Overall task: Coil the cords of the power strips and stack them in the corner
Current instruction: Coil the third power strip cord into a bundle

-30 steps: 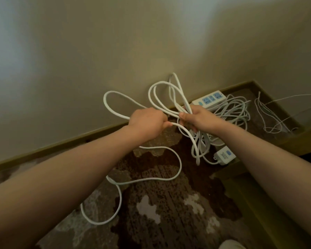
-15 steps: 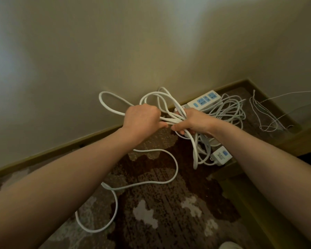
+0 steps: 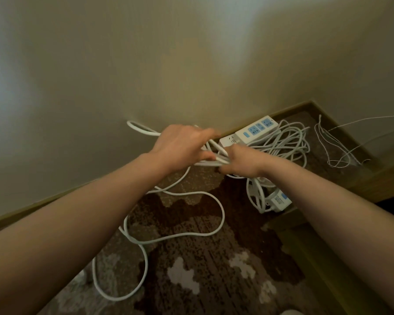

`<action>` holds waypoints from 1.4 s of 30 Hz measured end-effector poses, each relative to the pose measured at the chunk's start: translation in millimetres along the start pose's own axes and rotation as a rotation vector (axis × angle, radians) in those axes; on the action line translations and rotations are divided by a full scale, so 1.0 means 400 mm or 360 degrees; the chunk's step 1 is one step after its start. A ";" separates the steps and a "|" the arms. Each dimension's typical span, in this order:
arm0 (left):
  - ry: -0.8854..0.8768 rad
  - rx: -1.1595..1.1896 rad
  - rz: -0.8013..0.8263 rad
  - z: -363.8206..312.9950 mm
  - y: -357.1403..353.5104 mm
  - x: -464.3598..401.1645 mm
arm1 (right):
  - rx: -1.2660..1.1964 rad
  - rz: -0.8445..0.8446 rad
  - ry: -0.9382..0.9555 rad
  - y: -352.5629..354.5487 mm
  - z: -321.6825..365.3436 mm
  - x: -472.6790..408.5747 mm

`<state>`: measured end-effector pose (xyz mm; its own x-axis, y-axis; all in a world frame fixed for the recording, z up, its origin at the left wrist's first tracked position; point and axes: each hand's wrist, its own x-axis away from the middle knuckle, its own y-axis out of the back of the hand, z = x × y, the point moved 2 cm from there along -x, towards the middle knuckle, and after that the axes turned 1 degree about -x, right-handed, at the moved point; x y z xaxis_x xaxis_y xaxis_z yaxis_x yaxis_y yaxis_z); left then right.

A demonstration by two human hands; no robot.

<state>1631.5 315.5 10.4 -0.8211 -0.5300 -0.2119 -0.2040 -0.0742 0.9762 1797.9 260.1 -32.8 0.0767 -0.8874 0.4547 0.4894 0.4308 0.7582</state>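
My right hand (image 3: pixel 241 161) grips a bundle of white cord loops, and a small power strip (image 3: pixel 280 200) hangs below it near the floor. My left hand (image 3: pixel 182 146) holds the same thick white cord (image 3: pixel 214 223) just left of the bundle, its fingers blurred. The loose length of the cord trails in curves over the carpet toward me. A white power strip with blue sockets (image 3: pixel 256 129) lies on its coiled cord (image 3: pixel 284 144) in the corner by the wall, with another strip (image 3: pixel 229 140) partly hidden beside it.
Thin white wires (image 3: pixel 334 146) lie tangled at the far right of the corner. A wooden skirting board (image 3: pixel 32 206) runs along the beige wall. A wooden furniture edge (image 3: pixel 327 258) borders the patterned brown carpet (image 3: pixel 191 280) on the right.
The tall loops above my hands have been drawn down into the bundle. My left hand has moved right and up against my right hand. More loose cord has slid toward the wall.
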 end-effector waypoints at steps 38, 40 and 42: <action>0.0283 0.0269 0.0190 0.121 -0.060 0.046 | 0.0300 -0.0515 0.0456 0.005 0.033 0.025; 0.0388 0.0288 0.0171 0.128 -0.067 0.060 | 0.0250 -0.0499 0.0464 0.005 0.022 0.028; 0.0506 0.0371 0.0101 0.145 -0.064 0.076 | 0.0082 -0.0524 0.0394 0.016 -0.003 0.033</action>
<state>1580.8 350.1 -24.0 -0.6375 -0.7651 -0.0905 -0.3035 0.1415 0.9423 1803.1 250.7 -22.6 0.1330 -0.9891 0.0626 0.4789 0.1195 0.8697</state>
